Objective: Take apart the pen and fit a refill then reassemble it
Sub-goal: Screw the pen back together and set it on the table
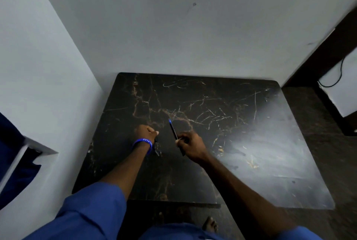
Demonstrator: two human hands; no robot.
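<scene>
The right hand (190, 146) pinches a pen (173, 128) near its lower end, blue tip angled up and away, probably to keep it steady for pulling apart. The left hand (146, 132) is closed in a loose fist beside it, apart from the pen; a dark piece (156, 149) shows under its wrist, too unclear to name. Both hover over the desk (251, 143).

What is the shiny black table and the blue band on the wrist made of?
The glossy black tabletop with gold-white veins looks like polished marble or a marble-look laminate; the light glare shows its shine, but the picture cannot settle which. The bright blue wristband with white lettering on the left wrist looks like soft, smooth silicone rubber.
</scene>
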